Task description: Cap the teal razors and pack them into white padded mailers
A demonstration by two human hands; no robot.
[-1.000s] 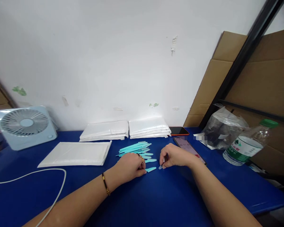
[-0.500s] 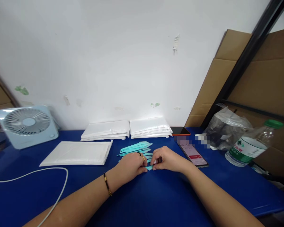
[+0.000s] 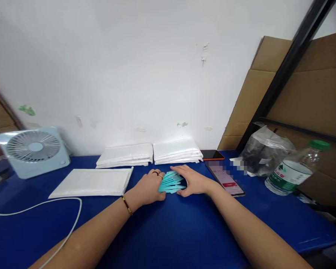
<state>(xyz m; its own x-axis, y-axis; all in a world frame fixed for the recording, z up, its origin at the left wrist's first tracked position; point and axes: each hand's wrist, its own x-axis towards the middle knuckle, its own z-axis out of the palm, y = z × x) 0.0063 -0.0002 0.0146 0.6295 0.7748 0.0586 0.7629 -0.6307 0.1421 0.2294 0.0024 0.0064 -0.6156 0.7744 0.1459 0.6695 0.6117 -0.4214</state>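
Several thin turquoise strips (image 3: 171, 182) lie in a loose bundle on the blue table, between the two hands. At the bundle's left end, my left hand (image 3: 151, 186), with a ring and a dark bracelet at the wrist, has its fingers curved over the strips and its thumb at the near side. My right hand (image 3: 194, 181) arches around the right end, fingers and thumb spread apart, nothing gripped between them. Parts of the strips are hidden under the left fingers.
White padded envelopes lie in two stacks (image 3: 124, 154) (image 3: 176, 150) by the wall, with another envelope (image 3: 92, 182) nearer left. A fan (image 3: 35, 151) and cable (image 3: 80, 209) are left; phones (image 3: 226, 179) (image 3: 212, 155), a plastic bag (image 3: 266, 149) and a bottle (image 3: 291, 173) right.
My left hand has shifted left and slightly back to the strips' left end. My right hand has opened from its pinch and spread around their right end. The strips sit closer together.
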